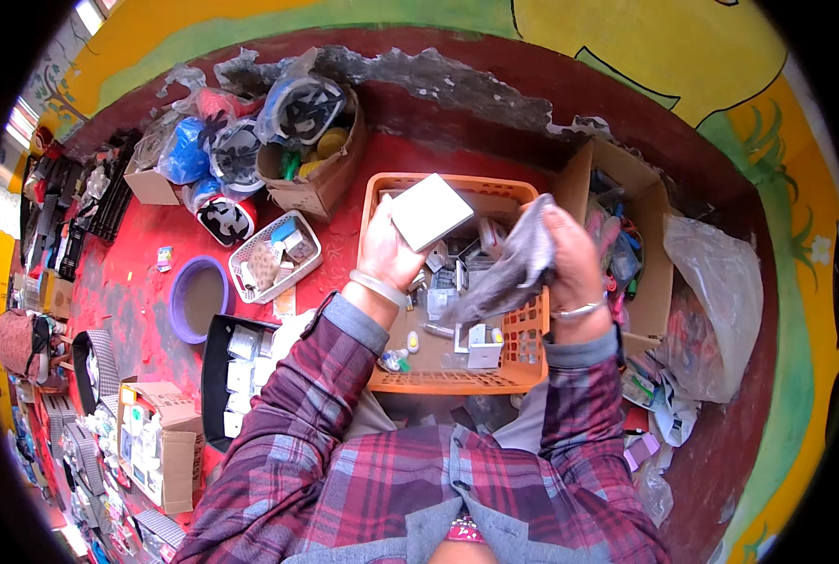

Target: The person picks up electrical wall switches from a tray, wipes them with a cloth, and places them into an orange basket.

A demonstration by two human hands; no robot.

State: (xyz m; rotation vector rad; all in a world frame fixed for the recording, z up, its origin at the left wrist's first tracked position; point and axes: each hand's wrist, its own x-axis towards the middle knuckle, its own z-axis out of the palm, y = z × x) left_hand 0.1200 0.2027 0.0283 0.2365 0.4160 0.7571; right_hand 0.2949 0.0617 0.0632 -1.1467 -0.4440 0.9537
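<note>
Head view: 2 hands raised over an orange crate (452, 381) on the red floor.
Left hand (386, 249): fingers closed around a white square box (431, 211), held above the crate.
Right hand (570, 258): clenched on a grey cloth (509, 277) hanging toward the crate.
Surroundings: cardboard box (659, 254) to the right, white basket (274, 256) to the left.

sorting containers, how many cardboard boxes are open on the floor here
4: one behind the white basket holding bagged items, a small one at far left, one right of the orange crate at, one at lower left. Clutter at left may hide more.
</note>
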